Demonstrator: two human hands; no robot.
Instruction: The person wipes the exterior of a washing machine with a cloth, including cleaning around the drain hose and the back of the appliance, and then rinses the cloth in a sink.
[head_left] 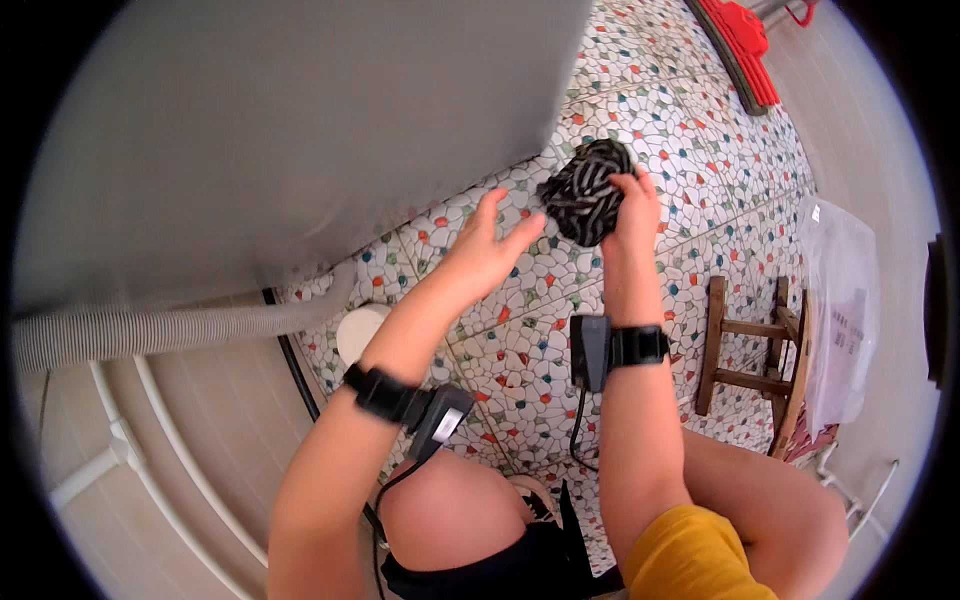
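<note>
**A:** Where is the striped cloth?

**B:** The black-and-grey striped cloth (588, 190) is bunched into a soft, crumpled ball, held up above the floor, far of centre. The right hand (632, 212) has its fingers closed around the cloth's right side. The left hand (485, 250) sits just left of it with fingers spread open, fingertips near the cloth's lower left edge; I cannot tell if they touch.

**A:** Any packages or labels?

**B:** At the right, a clear plastic bag (840, 310) hangs beside the pale wall, thin and wrinkled, with a white sheet bearing print inside. It drapes next to a small wooden stool (750, 350) of dark brown slats.

**A:** What is the floor like?

**B:** The mosaic floor (690, 150) is made of irregular white pebble-shaped pieces dotted with red, blue and green.

**A:** And around the hands?

**B:** A large smooth grey appliance panel (280, 130) fills the far left. Beneath it runs a ribbed grey hose (170, 330), with white pipes (150, 450) on the tiled wall nearer in. A red-bristled broom head (745, 45) lies at the far right. Both wrists wear black straps with small boxes and cables.
</note>
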